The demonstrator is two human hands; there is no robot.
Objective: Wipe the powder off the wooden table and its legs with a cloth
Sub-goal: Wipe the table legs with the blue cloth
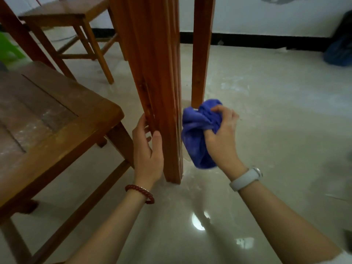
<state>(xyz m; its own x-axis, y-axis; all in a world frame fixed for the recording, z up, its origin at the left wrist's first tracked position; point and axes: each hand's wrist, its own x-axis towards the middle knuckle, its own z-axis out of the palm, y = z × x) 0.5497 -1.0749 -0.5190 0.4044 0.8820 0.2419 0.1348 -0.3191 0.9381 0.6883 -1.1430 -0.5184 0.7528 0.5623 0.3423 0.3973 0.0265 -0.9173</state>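
Note:
A thick grooved wooden table leg [158, 77] stands on the floor at centre. My left hand [147, 149] wraps its lower left side, thumb on the front face and fingers behind. My right hand [222, 136] is closed on a bunched blue cloth [198, 138], which sits just right of this leg, close to its right edge near the floor. A second, thinner table leg [201, 54] stands behind, its foot partly hidden by the cloth. White powder streaks show along the near leg's right edge.
A wooden chair [57, 115] with a dusty seat stands at the left, close to my left hand. Another wooden chair [62, 18] is behind it. The pale glossy floor [266, 111] carries powder smears. A dark blue bag [341, 52] lies at the far right wall.

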